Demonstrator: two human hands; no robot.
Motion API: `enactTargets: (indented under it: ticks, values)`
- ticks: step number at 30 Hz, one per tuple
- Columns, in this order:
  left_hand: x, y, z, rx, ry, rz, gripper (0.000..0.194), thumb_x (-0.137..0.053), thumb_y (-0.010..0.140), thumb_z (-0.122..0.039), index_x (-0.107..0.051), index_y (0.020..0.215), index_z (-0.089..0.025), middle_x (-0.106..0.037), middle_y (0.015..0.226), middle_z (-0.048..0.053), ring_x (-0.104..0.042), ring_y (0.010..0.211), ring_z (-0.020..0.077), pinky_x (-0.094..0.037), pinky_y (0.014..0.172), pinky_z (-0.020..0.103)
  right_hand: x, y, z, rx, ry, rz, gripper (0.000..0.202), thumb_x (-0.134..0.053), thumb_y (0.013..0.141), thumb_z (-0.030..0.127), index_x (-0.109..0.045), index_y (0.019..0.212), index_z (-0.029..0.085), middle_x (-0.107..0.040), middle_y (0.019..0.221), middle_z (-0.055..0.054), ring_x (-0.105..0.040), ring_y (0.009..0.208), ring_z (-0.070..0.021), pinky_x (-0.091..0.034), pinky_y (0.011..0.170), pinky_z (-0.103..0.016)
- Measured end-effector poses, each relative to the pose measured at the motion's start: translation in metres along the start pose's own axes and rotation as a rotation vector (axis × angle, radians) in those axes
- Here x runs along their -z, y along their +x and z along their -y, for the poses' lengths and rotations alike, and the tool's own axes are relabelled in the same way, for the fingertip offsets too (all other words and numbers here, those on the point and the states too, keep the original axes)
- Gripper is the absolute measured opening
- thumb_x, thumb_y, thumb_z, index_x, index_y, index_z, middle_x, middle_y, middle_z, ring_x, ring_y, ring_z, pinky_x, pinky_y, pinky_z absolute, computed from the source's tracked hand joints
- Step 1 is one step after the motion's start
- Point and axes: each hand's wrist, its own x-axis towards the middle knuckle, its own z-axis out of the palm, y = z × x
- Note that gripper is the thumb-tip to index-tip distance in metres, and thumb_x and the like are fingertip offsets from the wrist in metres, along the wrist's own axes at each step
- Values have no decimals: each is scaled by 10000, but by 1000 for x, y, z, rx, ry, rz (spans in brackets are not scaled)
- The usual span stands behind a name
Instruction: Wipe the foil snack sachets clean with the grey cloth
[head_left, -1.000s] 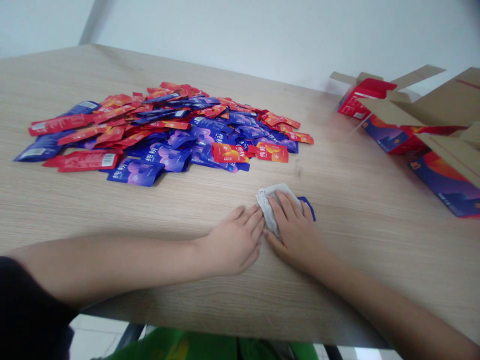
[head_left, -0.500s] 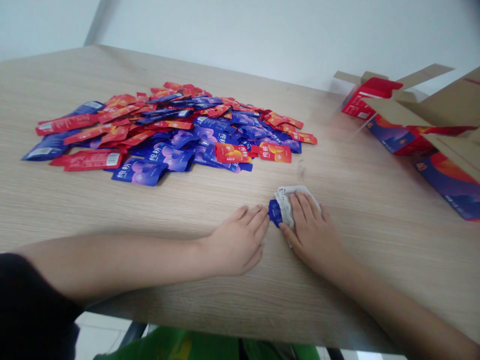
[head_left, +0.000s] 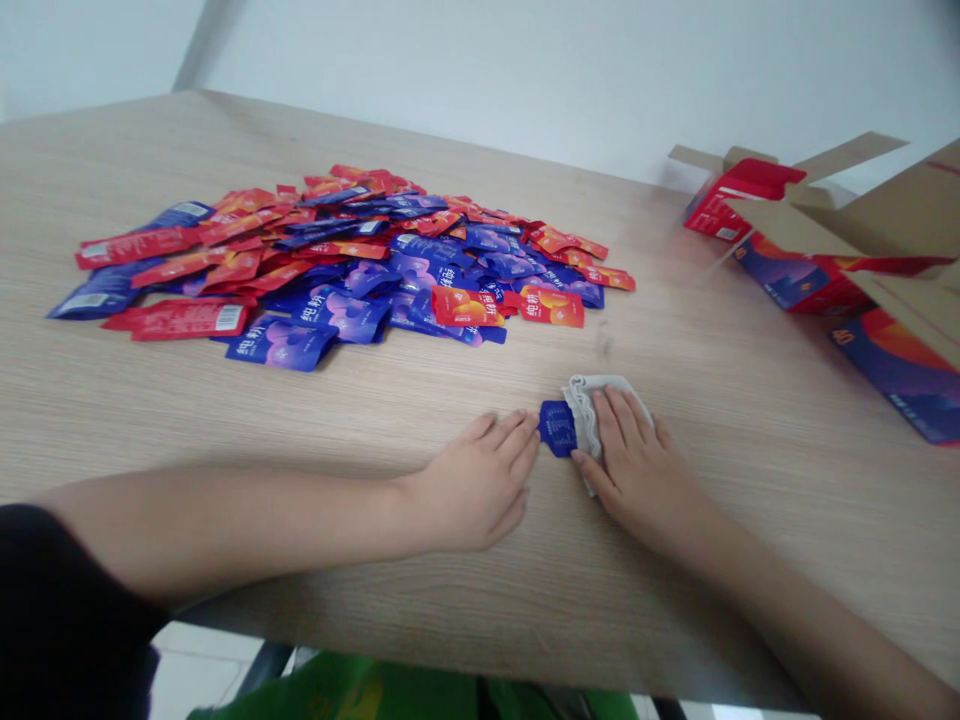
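Observation:
A blue sachet [head_left: 557,429] with small pale print lies on the table near its front, its right part hidden under a folded grey-white cloth [head_left: 585,412]. My right hand [head_left: 637,465] lies over the cloth, fingers pressing it down and thumb along its near edge. At the sachet's left end, the fingertips of my left hand [head_left: 480,482] pin it to the table, fingers held together. Beyond my hands spreads a loose pile of red-orange sachets [head_left: 551,305] and blue sachets [head_left: 281,342].
Open printed cartons, one small and red [head_left: 724,200] and others blue and red [head_left: 896,372], stand at the right with flaps up. The wooden table [head_left: 375,420] meets a pale wall at the back. A green garment [head_left: 337,690] shows below the front edge.
My right hand has slid a little to the right with the cloth, so more of the blue sachet shows. My left hand has stayed at the sachet's end.

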Motion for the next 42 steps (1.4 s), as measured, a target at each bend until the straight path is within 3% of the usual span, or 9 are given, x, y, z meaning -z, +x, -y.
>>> enactTargets:
  ticks: [12,20,33,42]
  values:
    - [1,0,-1,19,3,25,577,-411,937,-339,-423,1405,-2,-371,1514,219,-348,1401,331,-291,1115,467,5,8,19,79,46,-2,627,-301,975,442,-315,1488,83,-311,1556,-194,-237,1442,-325,-273,1108,-560]
    - [0,0,-1,5,14,-6,507,-411,941,-337,-511,1328,-24,-459,1456,209,-380,1376,339,-298,1104,480,9,11,36,122,76,-19,581,-298,979,382,-330,1485,96,-313,1555,-190,-234,1438,-334,-274,1090,-579]
    - [0,1,0,-2,16,3,514,-429,927,-341,-510,1324,-25,-457,1456,213,-384,1370,343,-304,1096,482,10,12,34,131,81,-35,571,-352,963,366,-359,1472,108,-348,1544,-168,-272,1425,-310,-280,1102,-546]
    - [-3,1,0,14,-8,3,586,-419,930,-344,-417,1405,-2,-378,1508,222,-356,1391,335,-288,1110,470,3,14,19,21,7,-45,579,-330,973,396,-377,1457,81,-387,1518,-183,-325,1397,-326,-295,1097,-521]
